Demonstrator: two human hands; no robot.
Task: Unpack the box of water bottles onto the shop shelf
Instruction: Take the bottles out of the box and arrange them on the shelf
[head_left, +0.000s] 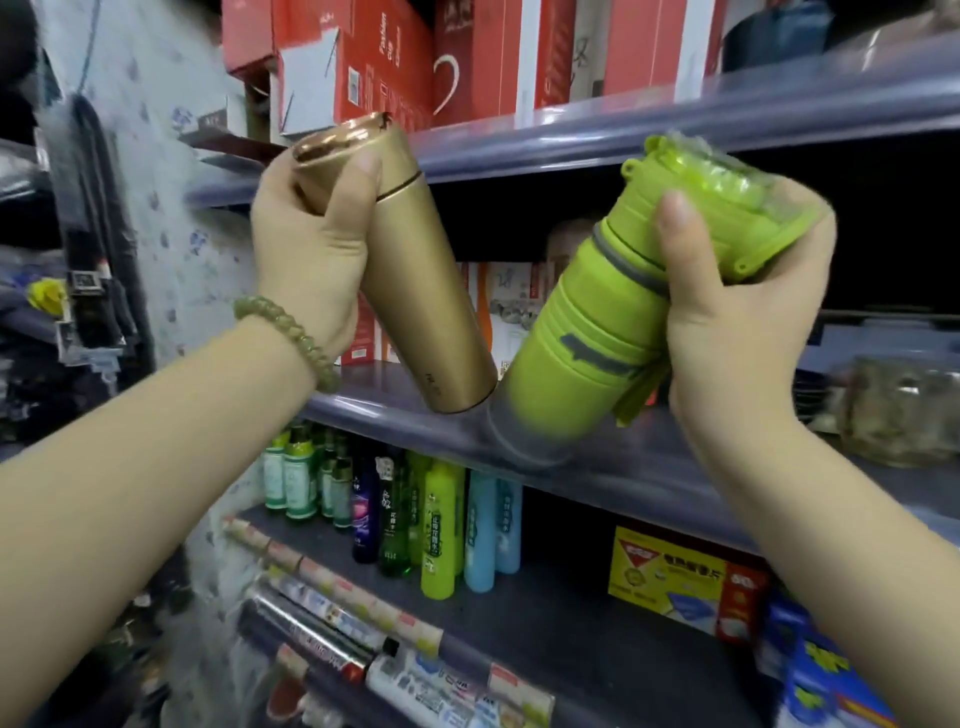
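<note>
My left hand (311, 249) grips the cap end of a gold metal bottle (426, 312), which tilts with its base down and to the right. A lime green bottle (587, 343) with a grey base is held near its lid by my right hand (737, 312); it leans the other way, base down and to the left. The two bases nearly meet above the front edge of the middle shelf (675, 467). Both bottles hang in front of the dark shelf opening. A green bead bracelet circles my left wrist.
Red boxes (389, 62) fill the top shelf. White and orange boxes (498, 306) stand at the back of the middle shelf, a clear wrapped item (893, 410) at its right. Below are several small bottles (415, 519), a yellow box (670, 577) and rolls (332, 623).
</note>
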